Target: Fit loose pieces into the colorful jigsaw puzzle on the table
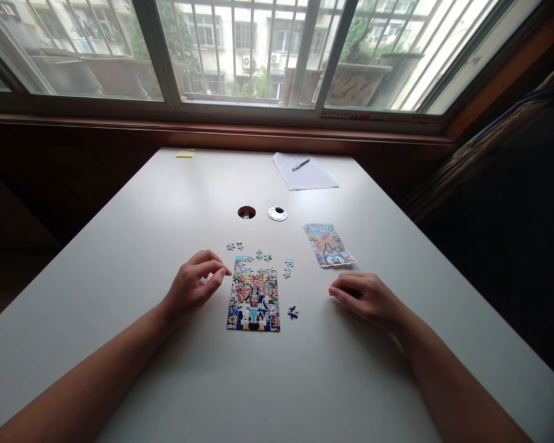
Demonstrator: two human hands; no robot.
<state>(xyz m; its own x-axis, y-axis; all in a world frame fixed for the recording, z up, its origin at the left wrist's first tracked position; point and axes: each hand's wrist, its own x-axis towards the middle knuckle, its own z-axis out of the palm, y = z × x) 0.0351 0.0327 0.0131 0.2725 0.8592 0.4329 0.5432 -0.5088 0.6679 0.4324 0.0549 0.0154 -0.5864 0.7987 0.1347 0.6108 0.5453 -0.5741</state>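
Observation:
A partly assembled jigsaw puzzle (255, 301) with a crowded cartoon picture lies flat in front of me, its top edge unfinished. My left hand (196, 280) is beside its upper left edge, fingers loosely bent and apart, an index fingertip close to the border. I see nothing held there. Loose jigsaw pieces (263, 255) lie above the puzzle, with more light-blue pieces (288, 267) to its right and dark pieces (293, 312) lower down. My right hand (364, 295) rests on the table farther right, fingers curled in and thumb against the index finger, with nothing visible in them.
A picture sheet (329, 245) matching the puzzle lies beyond my right hand. Farther back on the white table (203, 381) are paper sheets (300, 175) with a pen (301, 165), yellow sticky notes (185, 153), a round cable hole (246, 213) and a metal grommet cover (277, 213).

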